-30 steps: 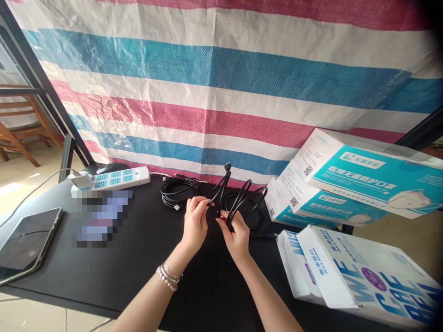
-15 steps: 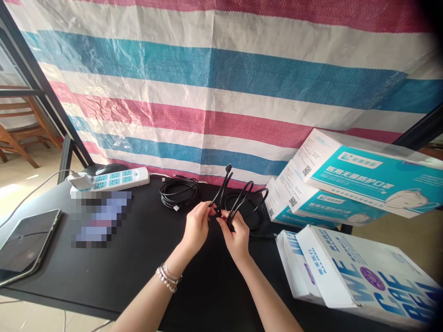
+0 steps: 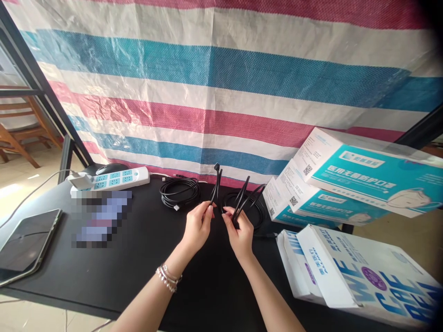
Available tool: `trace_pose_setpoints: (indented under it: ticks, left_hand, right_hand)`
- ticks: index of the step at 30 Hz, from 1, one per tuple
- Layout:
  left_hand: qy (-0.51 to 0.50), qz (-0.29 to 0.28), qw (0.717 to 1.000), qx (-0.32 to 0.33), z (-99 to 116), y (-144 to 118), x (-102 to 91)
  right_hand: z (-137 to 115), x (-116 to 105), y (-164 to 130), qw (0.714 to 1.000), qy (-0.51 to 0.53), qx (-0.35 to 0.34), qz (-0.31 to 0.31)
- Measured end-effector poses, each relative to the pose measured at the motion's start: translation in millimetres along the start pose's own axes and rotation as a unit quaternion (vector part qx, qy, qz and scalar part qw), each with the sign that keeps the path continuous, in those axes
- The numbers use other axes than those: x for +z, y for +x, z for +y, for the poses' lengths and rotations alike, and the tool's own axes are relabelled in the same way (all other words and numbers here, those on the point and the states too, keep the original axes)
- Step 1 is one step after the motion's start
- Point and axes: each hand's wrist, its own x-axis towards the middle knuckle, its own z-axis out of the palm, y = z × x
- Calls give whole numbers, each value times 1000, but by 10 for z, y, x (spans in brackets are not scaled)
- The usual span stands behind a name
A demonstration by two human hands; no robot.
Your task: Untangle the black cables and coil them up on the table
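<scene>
Over the black table (image 3: 121, 258) my left hand (image 3: 197, 226) pinches one end of a black cable (image 3: 217, 182), whose plug sticks up above the fingers. My right hand (image 3: 240, 233) grips looped strands of the same black cable, which trail back to a loose coil (image 3: 258, 210) lying on the table behind the hand. The two hands are close together, a small gap between them. A second coiled black cable (image 3: 179, 190) lies untouched just left of my left hand.
A white power strip (image 3: 116, 178) with a charger plugged in and a black mouse (image 3: 111, 168) sit at the back left. A tablet (image 3: 26, 244) lies at the left edge. Teal-and-white boxes (image 3: 360, 180) and a white box (image 3: 360, 272) are stacked on the right. A striped tarp hangs behind.
The cable end in my left hand has swung from leaning right to nearly upright and shifted left. My right hand rose slightly, drawing the loops narrower.
</scene>
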Motion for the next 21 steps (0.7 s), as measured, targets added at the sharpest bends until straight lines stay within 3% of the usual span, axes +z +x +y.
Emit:
trace_pose_setpoints:
  ticks: [21]
  left_hand:
    - [12,103,995,12,6,-4,-38]
  right_hand:
    - [45,-15,4,999,2,43,24]
